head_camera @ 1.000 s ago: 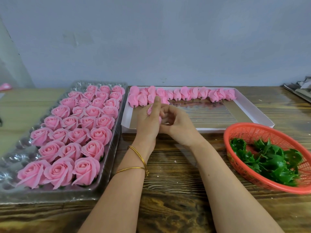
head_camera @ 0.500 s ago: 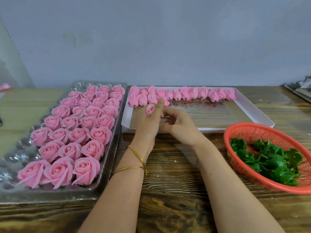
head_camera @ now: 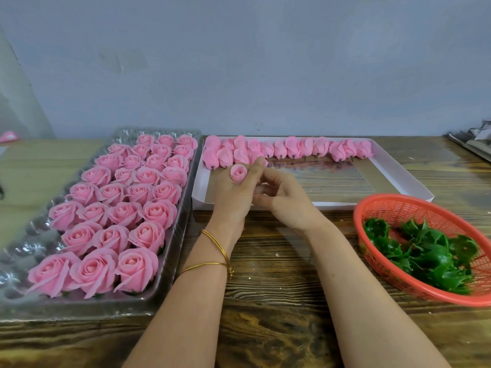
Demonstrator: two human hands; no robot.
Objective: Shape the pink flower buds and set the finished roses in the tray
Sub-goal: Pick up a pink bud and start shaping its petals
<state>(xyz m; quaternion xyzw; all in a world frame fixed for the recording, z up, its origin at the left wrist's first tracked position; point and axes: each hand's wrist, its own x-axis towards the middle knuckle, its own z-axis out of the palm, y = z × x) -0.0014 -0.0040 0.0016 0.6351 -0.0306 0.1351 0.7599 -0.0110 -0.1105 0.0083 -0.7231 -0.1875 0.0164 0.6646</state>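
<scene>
**figure: a pink bud held over the near left corner of the box**

seen from beside the person at the wooden table (head_camera: 265,282). the left hand (head_camera: 233,195) is curled round one pink bud (head_camera: 238,173), which stands upright between thumb and forefinger with its spiral centre facing up, above the near left corner of the white box (head_camera: 398,168). the right hand (head_camera: 288,204) has its fingers bent, tips touching the left hand below the bud; whether they grip anything cannot be told. two gold bangles (head_camera: 216,252) sit on the left wrist.

the unshaped buds (head_camera: 289,150) lie in a row along the far edge of the box, doubled at its far left corner. the clear plastic tray (head_camera: 176,235) stands just beside the box at the left side of the table; finished roses (head_camera: 127,208) fill its right-hand columns in rows, with bare cells along its left edge. a red mesh basket (head_camera: 414,208) of green leaf pieces (head_camera: 425,256) stands at the right edge of the table.
</scene>
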